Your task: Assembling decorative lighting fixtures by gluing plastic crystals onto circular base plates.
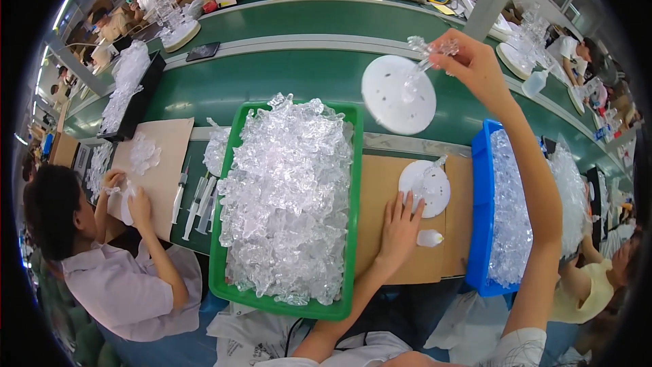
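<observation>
My right hand is raised over the far side of the bench, thumb and fingers pinched on a clear plastic piece. Beneath it is a white round disc with small dark marks and clear parts at its middle; whether the held piece touches them I cannot tell. Lying flat with spread fingers, my left hand touches the near edge of a smaller white disc. A clear piece sits on that disc. Beside my left fingers lies a small squeeze bottle.
A green crate heaped with clear plastic parts stands left of cardboard. On the right is a blue crate of similar parts. Several syringes lie near a co-worker at left. A metal post rises beyond.
</observation>
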A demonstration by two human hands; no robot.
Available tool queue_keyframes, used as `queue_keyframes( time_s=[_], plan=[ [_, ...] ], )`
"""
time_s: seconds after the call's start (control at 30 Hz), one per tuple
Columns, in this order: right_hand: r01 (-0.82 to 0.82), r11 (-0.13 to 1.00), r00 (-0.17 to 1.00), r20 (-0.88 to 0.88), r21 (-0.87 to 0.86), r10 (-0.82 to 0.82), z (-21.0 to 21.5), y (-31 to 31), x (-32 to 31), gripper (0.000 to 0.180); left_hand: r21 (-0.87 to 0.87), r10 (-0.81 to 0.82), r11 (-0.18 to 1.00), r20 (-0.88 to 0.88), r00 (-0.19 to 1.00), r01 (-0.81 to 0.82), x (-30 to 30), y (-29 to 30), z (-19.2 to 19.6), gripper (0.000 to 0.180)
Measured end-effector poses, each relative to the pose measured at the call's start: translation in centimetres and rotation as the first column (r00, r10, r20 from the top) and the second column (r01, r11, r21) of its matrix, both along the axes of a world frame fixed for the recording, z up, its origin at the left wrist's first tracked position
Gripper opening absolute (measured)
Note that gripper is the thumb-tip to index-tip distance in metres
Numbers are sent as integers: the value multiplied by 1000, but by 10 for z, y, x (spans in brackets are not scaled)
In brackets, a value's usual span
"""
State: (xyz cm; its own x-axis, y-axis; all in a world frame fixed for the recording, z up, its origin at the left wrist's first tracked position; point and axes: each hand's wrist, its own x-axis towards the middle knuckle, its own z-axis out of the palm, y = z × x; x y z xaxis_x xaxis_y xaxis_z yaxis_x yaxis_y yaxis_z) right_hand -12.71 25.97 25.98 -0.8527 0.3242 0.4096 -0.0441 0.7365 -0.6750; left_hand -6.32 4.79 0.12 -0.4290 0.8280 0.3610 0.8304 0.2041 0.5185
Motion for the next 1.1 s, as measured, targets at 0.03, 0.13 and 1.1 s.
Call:
queue_keyframes(
  time_s=[0.03,0.13,1.1],
  plan=[
    [66,998,998,2,9,-66,-6,17,3,20,-44,-13,999,-36,999,11,1,0,-2,49],
    [178,929,954,175,324,-243,-26,50,19,19,-92,-39,995,-44,998,35,1,-5,0,52],
    [103,915,813,496,391,-304,-87,23,135,64,-89,130,988,18,991,-127,1,-57,8,53]
  ],
)
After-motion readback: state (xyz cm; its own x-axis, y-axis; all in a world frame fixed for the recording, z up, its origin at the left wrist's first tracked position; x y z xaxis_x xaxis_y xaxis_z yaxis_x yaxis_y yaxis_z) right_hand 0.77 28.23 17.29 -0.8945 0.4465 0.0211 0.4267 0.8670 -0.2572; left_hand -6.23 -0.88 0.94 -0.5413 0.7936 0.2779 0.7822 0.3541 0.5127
